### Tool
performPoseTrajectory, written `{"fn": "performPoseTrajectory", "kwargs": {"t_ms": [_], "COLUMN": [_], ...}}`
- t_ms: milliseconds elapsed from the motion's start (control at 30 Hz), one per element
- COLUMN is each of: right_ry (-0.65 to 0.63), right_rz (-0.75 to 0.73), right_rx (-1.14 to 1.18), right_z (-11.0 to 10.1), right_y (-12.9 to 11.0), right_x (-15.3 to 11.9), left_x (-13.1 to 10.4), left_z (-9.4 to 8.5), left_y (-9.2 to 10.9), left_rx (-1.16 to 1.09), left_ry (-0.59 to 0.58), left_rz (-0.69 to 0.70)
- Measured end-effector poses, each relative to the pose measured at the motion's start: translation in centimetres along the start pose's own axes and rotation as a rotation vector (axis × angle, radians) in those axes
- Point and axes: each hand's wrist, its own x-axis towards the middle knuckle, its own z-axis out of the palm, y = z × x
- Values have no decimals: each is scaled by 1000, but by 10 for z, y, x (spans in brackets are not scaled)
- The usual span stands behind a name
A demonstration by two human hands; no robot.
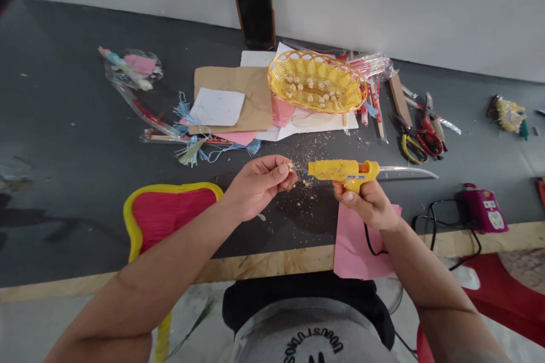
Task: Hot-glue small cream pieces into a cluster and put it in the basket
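My right hand (pixel 364 202) is wrapped round the handle of a yellow glue gun (pixel 336 170), with a clear glue stick (pixel 406 172) poking out of its back end. The gun's nozzle points left, at the fingertips of my left hand (pixel 270 180). Between those fingertips is a small pale piece (pixel 290 167), mostly hidden by the thumb and fingers. Tan crumbs (pixel 304 199) lie scattered on the dark table below and around the nozzle. Beyond the hands, a yellow woven basket (pixel 317 82) holds several small pale clusters.
Brown cardboard (pixel 259 91), papers and blue tassels (pixel 183 110) lie left of the basket. Scissors (pixel 411 147) and pliers (pixel 429 116) rest at the right, beyond a purple power box (pixel 485 210) with black cables. A red and yellow piece (pixel 174 215) and pink paper (pixel 361 244) sit near the front edge.
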Motion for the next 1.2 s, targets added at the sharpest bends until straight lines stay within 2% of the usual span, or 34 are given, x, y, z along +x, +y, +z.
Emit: {"fn": "performPoseTrajectory", "kwargs": {"t_ms": [500, 1200], "right_ry": [-11, 39], "right_rz": [2, -7], "right_rx": [-19, 0], "right_z": [0, 1], "right_y": [-3, 2], "right_x": [3, 1], "left_x": [0, -1], "left_z": [0, 2], "left_y": [0, 1], "left_rx": [16, 11], "left_ry": [9, 9], "left_rz": [-7, 8]}}
